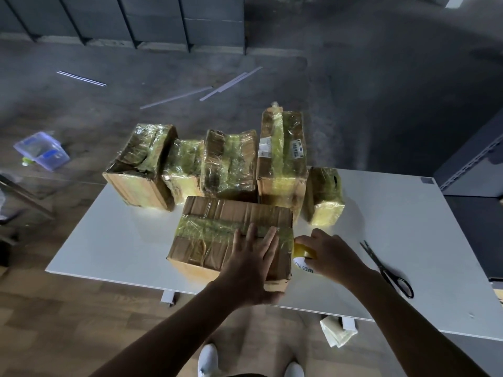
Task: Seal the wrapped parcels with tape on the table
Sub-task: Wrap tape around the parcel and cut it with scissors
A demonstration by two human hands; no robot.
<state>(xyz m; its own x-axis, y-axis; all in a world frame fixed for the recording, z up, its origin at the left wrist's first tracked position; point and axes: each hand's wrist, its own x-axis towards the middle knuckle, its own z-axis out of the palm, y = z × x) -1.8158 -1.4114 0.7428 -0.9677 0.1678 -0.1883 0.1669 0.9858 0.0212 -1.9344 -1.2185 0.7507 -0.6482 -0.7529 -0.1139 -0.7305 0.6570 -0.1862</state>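
Observation:
A cardboard parcel (212, 227) wrapped in clear film with a yellowish tape band lies at the near edge of the white table (114, 240). My left hand (250, 262) presses flat on its right part, fingers straight. My right hand (332, 257) grips a yellow tape roll (302, 250) right beside the parcel's right end. Several other wrapped parcels stand in a row behind, among them a tall one (283, 159) and a small one (325, 197).
Black scissors (386, 270) lie on the table to the right of my right hand. A clear plastic box (42, 151) sits on the floor at the left. White strips (231, 83) lie on the floor beyond. A shelf frame (473, 164) stands at the right.

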